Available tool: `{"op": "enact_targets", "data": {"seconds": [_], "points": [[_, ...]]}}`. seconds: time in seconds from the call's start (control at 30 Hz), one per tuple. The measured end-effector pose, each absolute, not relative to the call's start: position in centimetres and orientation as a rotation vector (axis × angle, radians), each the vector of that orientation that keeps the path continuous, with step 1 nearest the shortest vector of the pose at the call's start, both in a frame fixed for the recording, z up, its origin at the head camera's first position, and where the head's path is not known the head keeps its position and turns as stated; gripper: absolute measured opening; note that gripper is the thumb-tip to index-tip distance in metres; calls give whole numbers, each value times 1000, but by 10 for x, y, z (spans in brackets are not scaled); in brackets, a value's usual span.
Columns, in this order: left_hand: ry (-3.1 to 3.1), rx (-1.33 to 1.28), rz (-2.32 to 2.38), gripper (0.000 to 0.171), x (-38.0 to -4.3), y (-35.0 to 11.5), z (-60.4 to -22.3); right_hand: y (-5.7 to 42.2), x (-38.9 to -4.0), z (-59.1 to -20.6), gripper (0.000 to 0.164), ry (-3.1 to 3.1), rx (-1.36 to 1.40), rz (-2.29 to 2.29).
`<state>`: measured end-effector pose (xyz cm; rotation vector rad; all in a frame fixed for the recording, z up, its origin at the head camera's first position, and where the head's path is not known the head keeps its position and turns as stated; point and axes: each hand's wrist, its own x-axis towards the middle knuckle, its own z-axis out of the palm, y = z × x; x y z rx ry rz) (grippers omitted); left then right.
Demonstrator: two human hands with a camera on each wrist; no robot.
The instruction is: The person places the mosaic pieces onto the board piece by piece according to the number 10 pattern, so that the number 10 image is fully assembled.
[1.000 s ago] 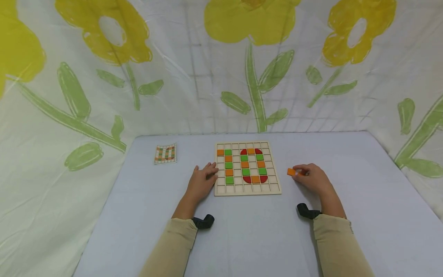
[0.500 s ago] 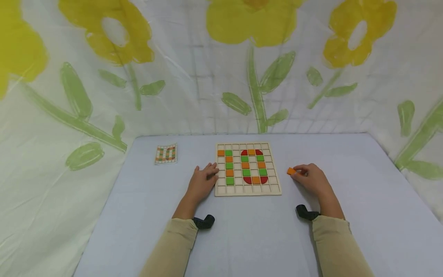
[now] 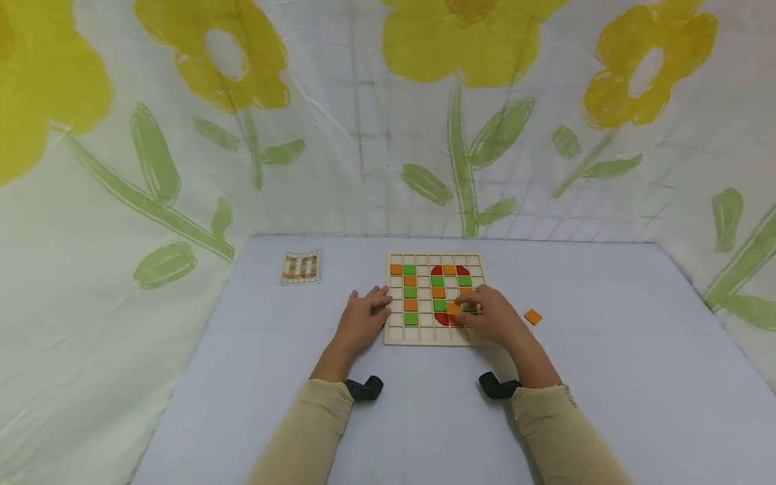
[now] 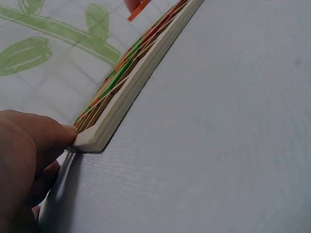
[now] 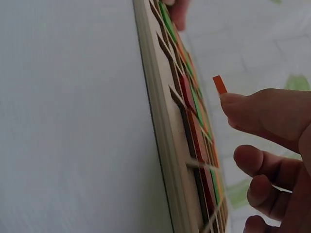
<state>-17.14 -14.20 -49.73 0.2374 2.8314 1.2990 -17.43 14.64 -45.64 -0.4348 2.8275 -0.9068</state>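
Note:
My right hand point(image 3: 494, 316) pinches an orange square tile point(image 3: 453, 308) between thumb and fingers, above the lower right part of the wooden grid board point(image 3: 427, 333). In the right wrist view the tile point(image 5: 219, 84) sticks out past the thumb, apart from the board's surface. Green, orange and red tiles lie in the board's cells in the shape of a 1 and a 0. My left hand point(image 3: 359, 321) rests at the board's left edge with its fingers loosely spread. In the left wrist view one digit touches the board's rim point(image 4: 90, 140).
Another orange tile point(image 3: 533, 316) lies on the table to the right of the board. A small pattern card point(image 3: 300, 267) lies at the back left. Behind the white table point(image 3: 424, 417) hangs a cloth with painted flowers.
My right hand has moved left from beside the board to over it, carrying an orange tile. A second orange tile stays behind on the table. The left hand keeps its place.

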Motion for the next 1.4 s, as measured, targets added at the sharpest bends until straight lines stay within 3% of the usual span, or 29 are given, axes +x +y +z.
{"op": "enact_targets", "data": {"seconds": [0.13, 0.3, 0.93, 1.17, 1.4], "points": [[2833, 225, 1299, 31, -171, -140, -498, 118, -175, -459, 26, 2797, -549, -862], [2847, 228, 1270, 31, -172, -139, -498, 100, -172, -457, 26, 2787, -496, -852], [2848, 219, 1292, 30, -172, -140, -501, 89, -172, -464, 27, 2832, -507, -702], [2857, 227, 1284, 30, -172, -140, -500, 100, -171, -461, 27, 2812, -483, -792], [2860, 234, 1274, 30, -171, -141, -498, 141, -170, -459, 31, 2808, -340, -905]]}}
